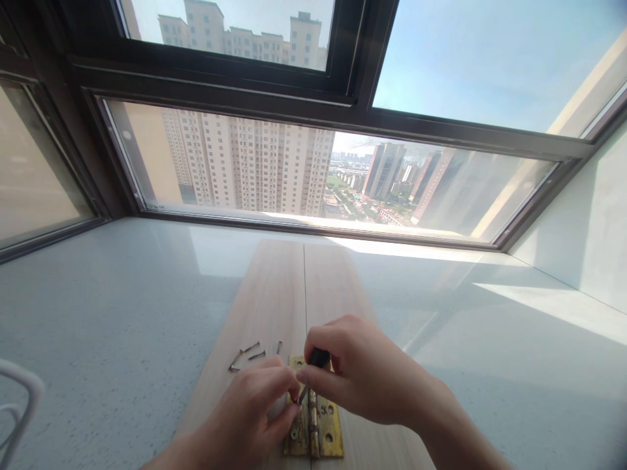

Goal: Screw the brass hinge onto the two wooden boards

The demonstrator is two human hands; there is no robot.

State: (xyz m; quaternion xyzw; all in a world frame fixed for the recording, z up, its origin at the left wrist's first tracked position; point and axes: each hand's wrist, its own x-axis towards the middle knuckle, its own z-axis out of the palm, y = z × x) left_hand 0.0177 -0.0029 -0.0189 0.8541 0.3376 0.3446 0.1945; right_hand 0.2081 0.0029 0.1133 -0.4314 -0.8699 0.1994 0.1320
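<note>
A worn brass hinge lies unfolded across the seam between two pale wooden boards. My right hand is closed around the black handle of a screwdriver, whose shaft slants down toward the hinge's left leaf. At the screwdriver's tip, my left hand pinches with thumb and forefinger; what sits between those fingertips is mostly hidden. A screw shows in the lower hole of the left leaf. Holes in the right leaf are visible. Several loose screws rest on the left board beyond my left hand.
The boards lie on a speckled pale countertop that runs up to a dark-framed window. White curved tubing juts in at the lower left. Sunlight falls on the counter at right, beside a pale wall.
</note>
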